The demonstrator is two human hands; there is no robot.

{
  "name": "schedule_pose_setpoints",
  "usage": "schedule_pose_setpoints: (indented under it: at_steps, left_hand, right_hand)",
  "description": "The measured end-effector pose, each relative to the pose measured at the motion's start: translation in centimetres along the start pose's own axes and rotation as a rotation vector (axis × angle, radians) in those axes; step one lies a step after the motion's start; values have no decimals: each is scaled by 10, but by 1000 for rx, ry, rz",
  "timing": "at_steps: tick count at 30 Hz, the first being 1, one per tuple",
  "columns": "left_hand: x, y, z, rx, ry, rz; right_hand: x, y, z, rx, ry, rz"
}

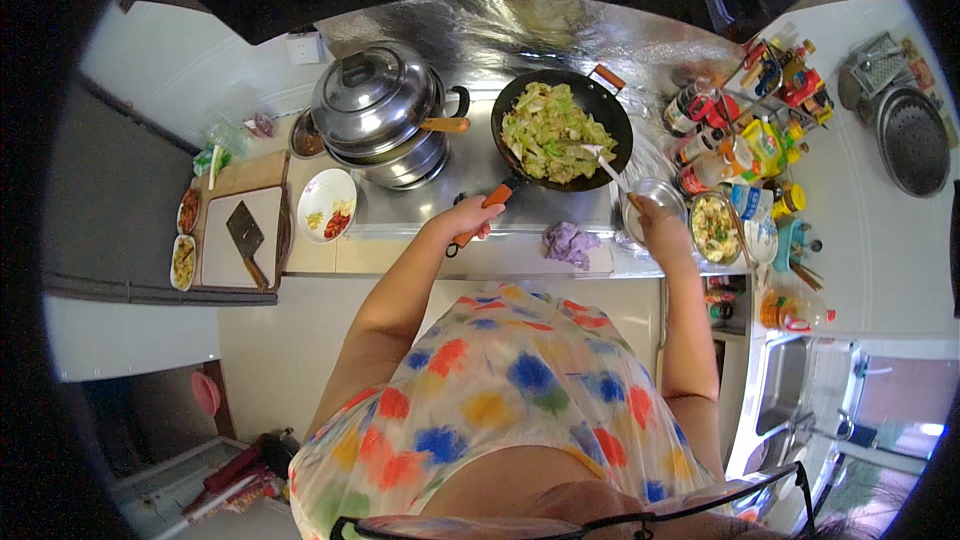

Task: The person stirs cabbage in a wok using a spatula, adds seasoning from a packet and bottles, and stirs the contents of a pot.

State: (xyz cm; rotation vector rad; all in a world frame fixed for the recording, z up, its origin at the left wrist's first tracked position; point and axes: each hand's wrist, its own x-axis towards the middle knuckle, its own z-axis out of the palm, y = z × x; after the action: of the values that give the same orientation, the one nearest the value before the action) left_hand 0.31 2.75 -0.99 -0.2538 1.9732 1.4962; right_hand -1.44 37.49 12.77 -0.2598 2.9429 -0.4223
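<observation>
Chopped cabbage (551, 127) fills the middle of a black wok (619, 105) on the stove. My left hand (466, 219) grips the wok's orange handle (498, 195), which points toward me. In my right hand (664, 236) is a spatula (613, 171), held by its wooden end; its metal blade lies partly in the cabbage at the wok's right side. Below my right hand stands a round metal bowl (651, 193), partly hidden by that hand. A crumpled purple cloth (571, 244) lies on the counter edge between my hands.
Left of the wok stands a lidded steel steamer pot (379, 109). A white plate (319, 191) holds chopped seasonings. A cleaver (244, 229) rests on a cutting board (217, 214). To the right are a bowl of food (714, 229) and several sauce bottles (701, 169).
</observation>
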Motion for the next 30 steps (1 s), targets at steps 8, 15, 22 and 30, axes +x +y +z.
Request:
schedule_pose_setpoints:
  at_steps: [8, 15, 22, 30]
  left_hand:
    - [0, -9, 3, -105, -21, 75]
    - [12, -11, 6, -37, -38, 99]
    - [8, -10, 9, -44, 25, 119]
    - [10, -6, 11, -17, 12, 131]
  right_hand:
    - [-22, -87, -80, -131, -114, -121]
    - [38, -122, -1, -380, -90, -2]
    - [6, -122, -88, -265, -79, -5]
    - [21, -96, -39, -418, -107, 79]
